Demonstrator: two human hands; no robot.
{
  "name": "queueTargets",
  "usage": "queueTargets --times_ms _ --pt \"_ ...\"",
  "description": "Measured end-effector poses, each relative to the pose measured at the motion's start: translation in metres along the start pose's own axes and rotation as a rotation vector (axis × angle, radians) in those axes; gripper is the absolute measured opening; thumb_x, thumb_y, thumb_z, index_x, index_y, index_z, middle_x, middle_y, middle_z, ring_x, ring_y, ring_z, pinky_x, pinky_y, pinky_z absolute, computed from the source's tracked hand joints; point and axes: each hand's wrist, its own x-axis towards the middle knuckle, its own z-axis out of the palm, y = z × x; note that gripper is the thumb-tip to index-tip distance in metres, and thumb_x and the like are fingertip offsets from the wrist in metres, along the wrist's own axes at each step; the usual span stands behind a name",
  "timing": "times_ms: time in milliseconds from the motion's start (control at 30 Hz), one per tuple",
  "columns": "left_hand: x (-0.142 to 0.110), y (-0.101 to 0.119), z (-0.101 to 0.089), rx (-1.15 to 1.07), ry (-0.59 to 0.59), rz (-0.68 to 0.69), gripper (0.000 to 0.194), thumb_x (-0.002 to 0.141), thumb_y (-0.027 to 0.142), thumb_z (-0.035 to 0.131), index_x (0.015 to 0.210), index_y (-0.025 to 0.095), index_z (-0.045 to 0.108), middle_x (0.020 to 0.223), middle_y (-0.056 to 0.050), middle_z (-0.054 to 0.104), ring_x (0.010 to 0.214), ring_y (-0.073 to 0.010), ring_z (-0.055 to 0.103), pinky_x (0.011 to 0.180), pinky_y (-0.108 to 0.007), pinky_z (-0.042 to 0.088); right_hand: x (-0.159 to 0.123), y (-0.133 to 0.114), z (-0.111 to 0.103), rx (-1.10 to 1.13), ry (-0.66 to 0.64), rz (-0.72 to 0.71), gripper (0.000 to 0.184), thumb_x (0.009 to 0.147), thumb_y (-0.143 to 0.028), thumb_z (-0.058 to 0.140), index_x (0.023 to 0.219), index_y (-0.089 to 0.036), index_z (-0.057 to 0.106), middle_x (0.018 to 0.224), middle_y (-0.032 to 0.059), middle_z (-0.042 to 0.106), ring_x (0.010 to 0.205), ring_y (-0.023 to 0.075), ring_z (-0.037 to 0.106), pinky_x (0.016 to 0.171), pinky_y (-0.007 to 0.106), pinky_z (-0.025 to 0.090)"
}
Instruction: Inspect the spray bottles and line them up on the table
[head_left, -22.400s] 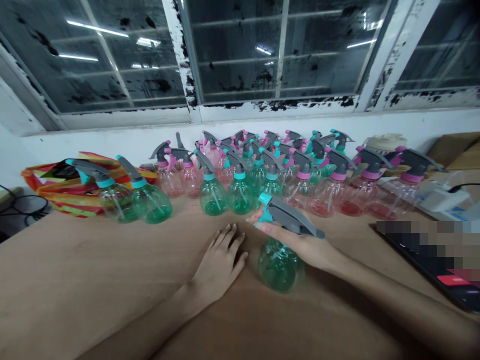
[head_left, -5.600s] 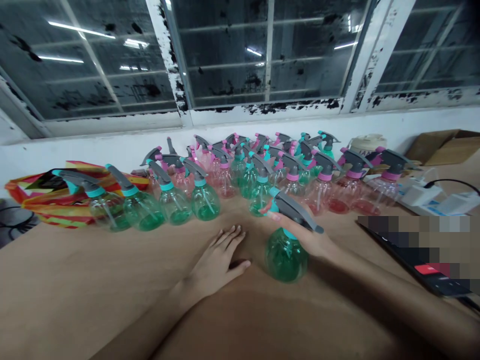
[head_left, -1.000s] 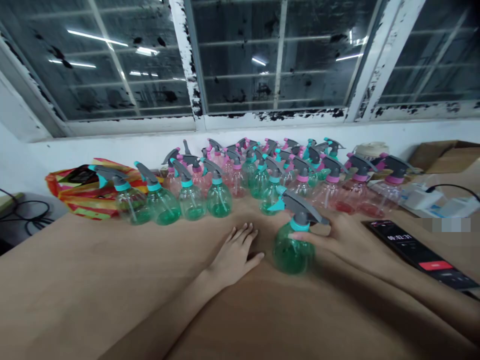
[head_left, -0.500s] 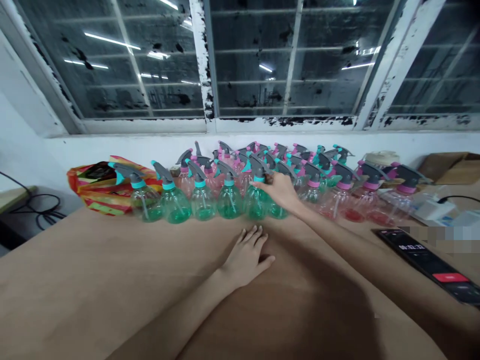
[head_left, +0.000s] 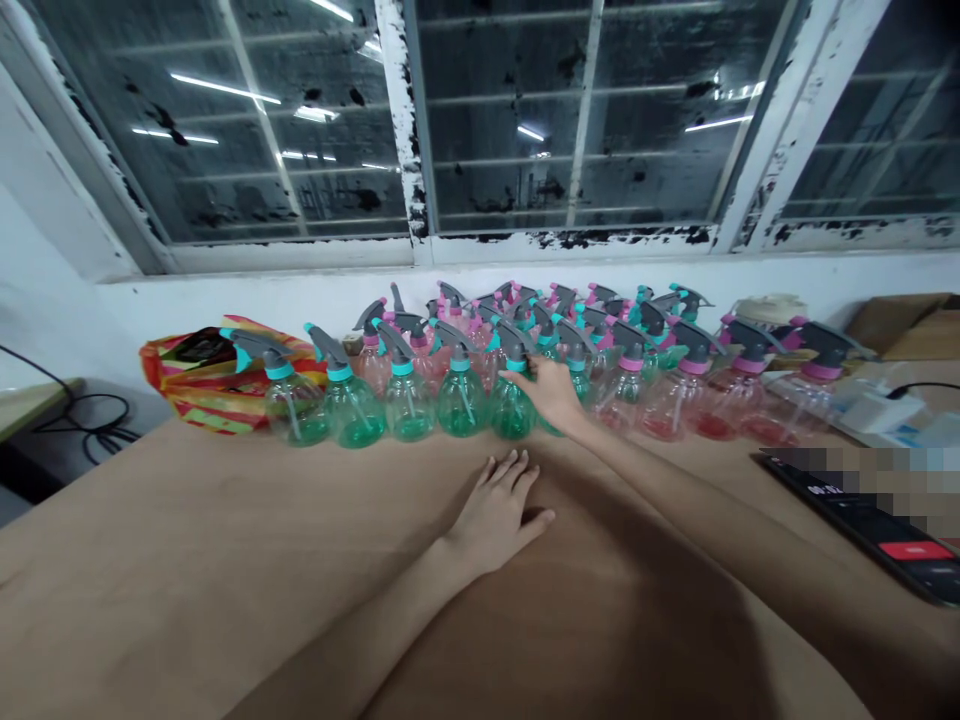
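Green-tinted spray bottles with turquoise collars and grey triggers stand upright in a row, among them one spray bottle (head_left: pixel 513 412) at my right hand (head_left: pixel 556 395). The thumb of that hand lies across the bottle's neck, just under the trigger head, with the fingers curled on the far side and partly hidden. Closer to me, my left hand (head_left: pixel 491 515) rests flat on the brown tabletop (head_left: pixel 225 540), fingers spread and holding nothing. Beyond my right wrist, the row carries on with pink-tinted spray bottles (head_left: pixel 664 410) that have pink collars.
More spray bottles crowd behind the front row, against the wall below the window. A red and yellow plastic bag (head_left: pixel 210 390) lies at the left end. To the right are a phone (head_left: pixel 862 520), a white adapter with a cable (head_left: pixel 874 410) and a cardboard box (head_left: pixel 907 335).
My right hand has come slightly down and left at the spray bottle's neck. That bottle, blurred before, now looks still. My left hand stays flat on the table.
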Motion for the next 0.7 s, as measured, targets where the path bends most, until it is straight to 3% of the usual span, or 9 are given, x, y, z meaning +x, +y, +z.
queueTargets --times_ms 267,433,567,700 --pt "-0.001 0.000 -0.002 -0.002 0.006 -0.003 0.056 0.092 0.049 0.041 0.134 0.012 0.042 0.145 -0.013 0.035 0.136 -0.0243 0.027 0.111 -0.043 0.020 -0.007 0.000 0.006 0.040 0.074 -0.007 0.039 0.083 -0.043 0.057 0.107 -0.012 0.062 0.102 0.0169 0.068 0.093 0.0270 0.064 0.082 0.036 0.046" --pt "-0.001 0.000 -0.002 0.001 -0.003 -0.006 0.055 0.092 0.047 0.042 0.134 0.011 0.042 0.144 -0.013 0.036 0.136 -0.0245 0.026 0.111 -0.043 0.020 -0.012 0.000 -0.012 0.086 0.135 -0.006 0.049 0.082 -0.042 0.059 0.120 -0.012 0.056 0.119 0.0169 0.062 0.107 0.0259 0.060 0.089 0.036 0.046" --pt "0.001 0.000 0.000 0.005 0.004 -0.002 0.054 0.092 0.047 0.042 0.133 0.011 0.043 0.144 -0.013 0.037 0.136 -0.0247 0.026 0.112 -0.043 0.019 -0.026 0.004 -0.041 0.082 0.115 0.011 0.039 0.083 -0.045 0.056 0.108 -0.016 0.064 0.106 0.0095 0.070 0.091 0.0203 0.067 0.080 0.029 0.050" --pt "0.001 -0.001 0.002 0.005 0.008 0.004 0.055 0.092 0.047 0.042 0.133 0.011 0.042 0.144 -0.013 0.036 0.136 -0.0250 0.026 0.111 -0.044 0.019 -0.043 0.017 -0.065 -0.031 0.107 0.116 0.031 0.082 -0.048 0.054 0.086 -0.021 0.069 0.086 0.0039 0.073 0.075 0.0205 0.068 0.073 0.032 0.050"
